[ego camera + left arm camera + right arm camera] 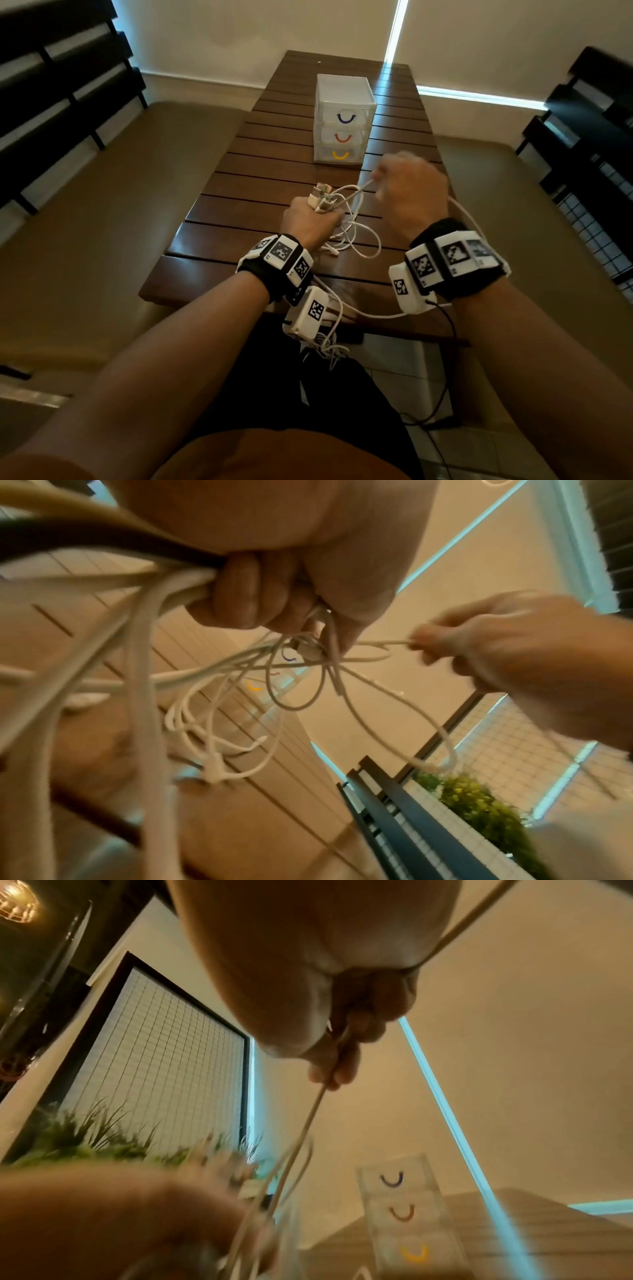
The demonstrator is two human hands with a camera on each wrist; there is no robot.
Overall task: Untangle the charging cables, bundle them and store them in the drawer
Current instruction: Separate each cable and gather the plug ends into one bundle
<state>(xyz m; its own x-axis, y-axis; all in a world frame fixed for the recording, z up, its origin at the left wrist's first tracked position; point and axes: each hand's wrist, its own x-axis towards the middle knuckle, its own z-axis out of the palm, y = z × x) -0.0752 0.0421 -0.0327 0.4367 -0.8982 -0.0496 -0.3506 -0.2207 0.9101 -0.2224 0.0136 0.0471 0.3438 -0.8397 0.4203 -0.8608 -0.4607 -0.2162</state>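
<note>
Left hand [310, 222] nearest, grip fisted round the plug ends of the white charging cables [352, 236], loops trailing onto the counter [260, 164], right hand [411, 192] pinching one strand taut, three-drawer organiser [342, 123] beyond, drawers closed, contents unclear

A dark slatted wooden counter [274, 164] stands against a cream wall [239, 34]. Black slatted chairs [51, 85] flank it. A green plant [479, 804] sits by a gridded window [154, 1056].
</note>
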